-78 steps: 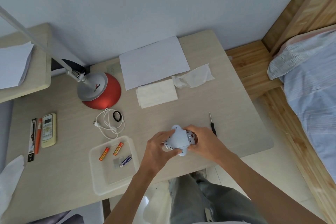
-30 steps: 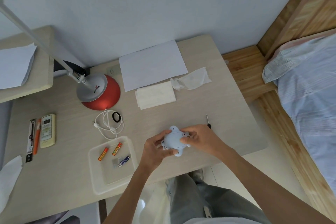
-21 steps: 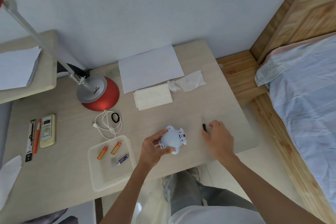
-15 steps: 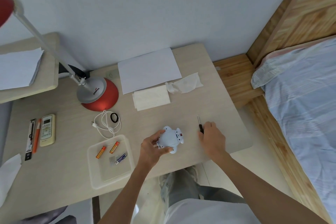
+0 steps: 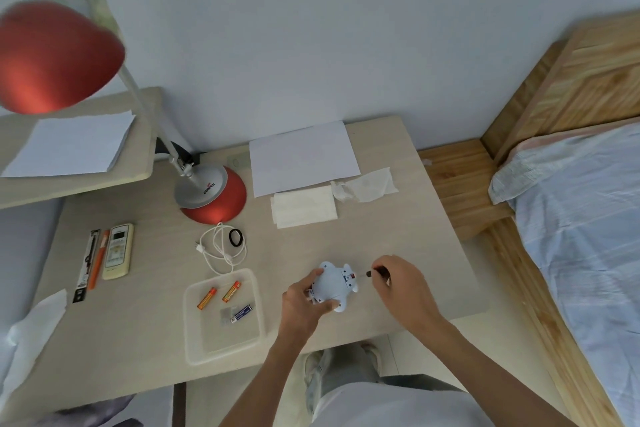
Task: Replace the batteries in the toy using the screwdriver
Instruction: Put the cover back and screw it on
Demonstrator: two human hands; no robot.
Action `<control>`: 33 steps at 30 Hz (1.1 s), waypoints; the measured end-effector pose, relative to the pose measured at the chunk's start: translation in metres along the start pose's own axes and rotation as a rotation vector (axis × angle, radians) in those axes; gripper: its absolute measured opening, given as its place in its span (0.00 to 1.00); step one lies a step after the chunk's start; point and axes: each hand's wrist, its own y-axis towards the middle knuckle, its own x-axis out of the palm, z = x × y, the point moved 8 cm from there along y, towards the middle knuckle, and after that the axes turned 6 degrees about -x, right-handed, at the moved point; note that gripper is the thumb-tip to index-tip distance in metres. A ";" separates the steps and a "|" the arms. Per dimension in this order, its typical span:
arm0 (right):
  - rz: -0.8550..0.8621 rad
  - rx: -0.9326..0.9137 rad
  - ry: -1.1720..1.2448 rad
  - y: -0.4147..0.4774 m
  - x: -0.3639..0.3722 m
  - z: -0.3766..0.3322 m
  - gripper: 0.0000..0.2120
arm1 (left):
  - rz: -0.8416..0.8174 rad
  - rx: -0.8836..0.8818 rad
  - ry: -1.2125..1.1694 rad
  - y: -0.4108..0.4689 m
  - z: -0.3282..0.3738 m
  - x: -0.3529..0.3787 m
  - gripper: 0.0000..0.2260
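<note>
A small pale blue toy [image 5: 331,284] lies underside up near the desk's front edge, gripped from the left by my left hand [image 5: 302,302]. My right hand [image 5: 403,288] holds a thin black-handled screwdriver [image 5: 374,274], its tip pointing left at the toy's right side. A clear plastic tray [image 5: 194,340] to the left holds two orange batteries [image 5: 221,295], a blue battery [image 5: 242,313] and a small grey piece.
A red desk lamp stands with its base [image 5: 211,196] at the back left. A white cable [image 5: 221,248], a remote [image 5: 117,250], pens, white paper [image 5: 301,156] and tissues [image 5: 304,206] lie on the desk. A bed [image 5: 581,218] stands to the right.
My right hand left the toy, reached right to the screwdriver on the desk, picked it up and brought its tip to the toy. The left hand kept hold of the toy.
</note>
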 end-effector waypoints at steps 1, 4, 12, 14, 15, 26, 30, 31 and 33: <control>-0.017 -0.030 -0.001 0.000 0.002 -0.005 0.04 | 0.000 -0.001 0.000 0.000 0.000 0.000 0.36; -0.040 -0.073 0.003 0.003 0.007 -0.013 0.05 | 0.005 -0.006 0.003 -0.001 0.001 0.001 0.36; -0.020 -0.124 0.004 0.004 0.003 -0.024 0.06 | 0.008 -0.021 -0.002 -0.005 0.003 0.004 0.36; -0.016 -0.128 0.007 0.004 0.002 -0.025 0.06 | 0.010 -0.021 0.009 -0.005 0.002 0.005 0.36; -0.015 -0.129 0.008 0.005 0.001 -0.025 0.06 | 0.012 -0.023 0.014 -0.004 0.002 0.005 0.37; -0.084 -0.142 -0.104 0.015 0.008 -0.028 0.05 | 0.009 -0.022 0.024 -0.003 0.004 0.007 0.37; -0.135 -0.081 -0.142 0.019 0.013 -0.024 0.05 | 0.016 -0.013 0.032 0.000 0.004 0.009 0.36; -0.145 -0.068 -0.153 0.021 0.013 -0.023 0.06 | 0.009 -0.013 0.037 0.002 0.004 0.012 0.36; -0.166 -0.046 -0.190 0.025 0.013 -0.019 0.10 | 0.013 -0.008 0.043 0.003 0.006 0.016 0.35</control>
